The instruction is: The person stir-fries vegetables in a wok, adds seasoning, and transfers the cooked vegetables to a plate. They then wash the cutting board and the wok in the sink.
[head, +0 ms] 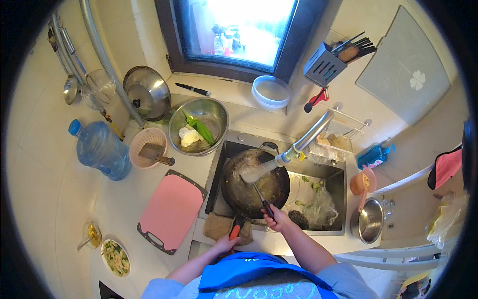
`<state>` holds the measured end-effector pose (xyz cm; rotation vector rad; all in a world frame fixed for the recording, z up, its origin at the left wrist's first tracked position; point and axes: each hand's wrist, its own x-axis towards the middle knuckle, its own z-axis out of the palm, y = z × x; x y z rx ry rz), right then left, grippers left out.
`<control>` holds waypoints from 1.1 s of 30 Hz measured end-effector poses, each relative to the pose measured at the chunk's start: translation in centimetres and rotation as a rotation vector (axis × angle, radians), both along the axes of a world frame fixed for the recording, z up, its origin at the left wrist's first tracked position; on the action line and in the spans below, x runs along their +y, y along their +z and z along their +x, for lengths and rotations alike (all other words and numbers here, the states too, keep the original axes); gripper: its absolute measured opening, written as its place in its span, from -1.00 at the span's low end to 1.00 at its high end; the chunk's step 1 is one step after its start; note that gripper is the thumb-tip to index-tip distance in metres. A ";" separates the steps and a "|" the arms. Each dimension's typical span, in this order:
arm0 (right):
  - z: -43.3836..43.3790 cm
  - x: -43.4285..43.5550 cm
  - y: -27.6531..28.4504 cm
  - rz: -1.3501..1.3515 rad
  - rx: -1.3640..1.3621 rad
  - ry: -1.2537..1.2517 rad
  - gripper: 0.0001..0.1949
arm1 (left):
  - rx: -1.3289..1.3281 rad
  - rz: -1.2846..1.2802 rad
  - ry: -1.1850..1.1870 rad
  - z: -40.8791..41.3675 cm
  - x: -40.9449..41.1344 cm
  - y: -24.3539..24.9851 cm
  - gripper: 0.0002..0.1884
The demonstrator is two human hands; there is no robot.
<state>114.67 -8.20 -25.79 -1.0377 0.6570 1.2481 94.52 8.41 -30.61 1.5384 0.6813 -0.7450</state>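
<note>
A dark wok (239, 187) rests tilted over the left part of the sink, under a metal tap (306, 144) with water running into it. My left hand (227, 244) grips the wok's orange and black handle (235, 231) beside a brown cloth (217, 225). In my right hand (276, 218) is the dark handle of a utensil (267, 205), whose shaft reaches into the wok. Its head is hidden by the water stream.
Left of the sink lie a pink cutting board (173, 213), a steel bowl with green peppers (203, 129) and a pink colander holding a cleaver (151, 152). A plastic bag (322, 211) and vegetable scraps lie in the sink. Right stands a steel pot (369, 220).
</note>
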 end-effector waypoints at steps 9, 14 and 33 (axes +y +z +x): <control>-0.7 -1.2 0.4 -0.059 -0.005 0.033 -0.57 | -0.009 0.024 0.024 0.2 -0.1 1.5 -0.55; 0.3 -0.3 -0.4 -0.023 -0.051 0.019 -0.55 | 0.046 0.018 0.038 0.1 0.1 2.3 -0.56; 1.1 -1.1 1.5 -0.281 -0.409 0.093 -0.65 | 0.062 -0.034 0.084 -0.1 0.0 2.1 -0.61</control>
